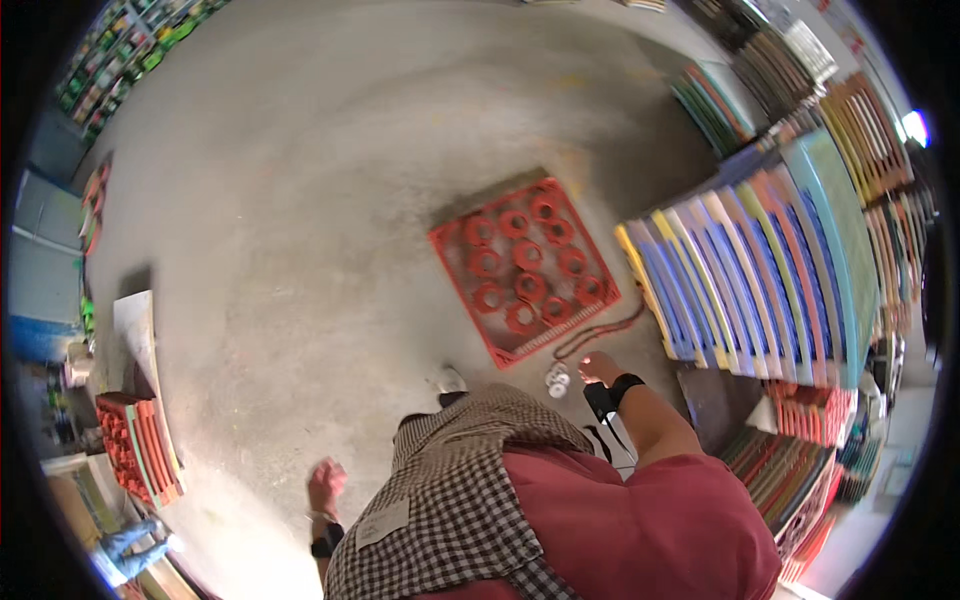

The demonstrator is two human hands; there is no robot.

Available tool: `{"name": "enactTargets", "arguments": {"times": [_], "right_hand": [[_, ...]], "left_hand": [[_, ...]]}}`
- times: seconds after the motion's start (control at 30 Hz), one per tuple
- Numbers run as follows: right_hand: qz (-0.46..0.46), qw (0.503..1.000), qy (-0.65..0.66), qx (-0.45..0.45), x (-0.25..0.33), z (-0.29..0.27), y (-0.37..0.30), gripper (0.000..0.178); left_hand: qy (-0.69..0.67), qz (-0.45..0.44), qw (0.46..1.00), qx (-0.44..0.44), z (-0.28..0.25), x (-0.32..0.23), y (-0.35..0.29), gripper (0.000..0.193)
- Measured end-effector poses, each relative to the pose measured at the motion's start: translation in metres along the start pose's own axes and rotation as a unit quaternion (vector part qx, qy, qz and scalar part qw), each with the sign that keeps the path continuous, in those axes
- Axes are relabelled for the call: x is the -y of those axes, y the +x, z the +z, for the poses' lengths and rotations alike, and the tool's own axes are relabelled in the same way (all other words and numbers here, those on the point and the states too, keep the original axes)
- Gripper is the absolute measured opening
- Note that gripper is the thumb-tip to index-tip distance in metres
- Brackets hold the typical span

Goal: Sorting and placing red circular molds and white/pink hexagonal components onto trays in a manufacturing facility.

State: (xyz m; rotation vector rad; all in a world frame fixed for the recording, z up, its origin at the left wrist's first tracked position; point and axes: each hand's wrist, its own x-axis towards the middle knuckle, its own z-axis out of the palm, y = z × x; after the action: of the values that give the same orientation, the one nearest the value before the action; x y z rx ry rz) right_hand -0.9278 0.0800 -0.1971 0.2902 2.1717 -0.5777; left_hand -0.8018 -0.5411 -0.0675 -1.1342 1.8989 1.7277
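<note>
The red tray (562,330) lies ahead and left of the right hand (599,368), farther from the left hand (326,482); I cannot tell whether either is spread or pinching.

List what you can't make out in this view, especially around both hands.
All in the head view:
- Left hand: finger detail and any grip, lost to blur.
- Right hand: whether its fingers hold anything, too blurred.
- White pieces near it: exact kind, too small and blurred.
- Leg above the shoe: mostly hidden by the checked apron.
</note>
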Motion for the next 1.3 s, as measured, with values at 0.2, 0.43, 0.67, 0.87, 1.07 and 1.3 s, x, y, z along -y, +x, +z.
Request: {"name": "enactTargets", "arguments": {"times": [0.2, 0.43, 0.67, 0.87, 1.07, 1.3], "right_hand": [[-0.217, 0.936, 0.267, -0.073, 0.278, -0.093, 0.078, 0.027], [-0.152, 0.976, -0.039, -0.153, 0.310, -0.091, 0.167, 0.037], [0.039, 0.993, -0.100, -0.052, 0.289, -0.074, 0.154, 0.026], [0.032, 0.995, -0.061, -0.067, 0.250, -0.061, 0.246, 0.018], [-0.024, 0.936, 0.099, -0.337, 0.371, -0.376, 0.352, 0.012], [0.068, 0.808, 0.500, -0.304, 0.410, -0.617, 0.460, 0.029]], "left_hand": [[0.285, -0.094, 0.954, 0.005, -0.091, 0.034, 0.067, 0.041], [0.110, -0.127, 0.985, -0.035, -0.183, -0.176, 0.309, 0.048], [0.008, 0.029, 1.000, 0.009, -0.104, -0.534, 0.569, 0.058], [-0.034, -0.022, 0.994, 0.101, 0.077, -0.633, 0.666, 0.037], [0.318, -0.100, 0.906, 0.260, 0.171, -0.650, 0.720, 0.030], [0.436, -0.050, 0.881, 0.175, 0.285, -0.803, 0.829, 0.015]]}}
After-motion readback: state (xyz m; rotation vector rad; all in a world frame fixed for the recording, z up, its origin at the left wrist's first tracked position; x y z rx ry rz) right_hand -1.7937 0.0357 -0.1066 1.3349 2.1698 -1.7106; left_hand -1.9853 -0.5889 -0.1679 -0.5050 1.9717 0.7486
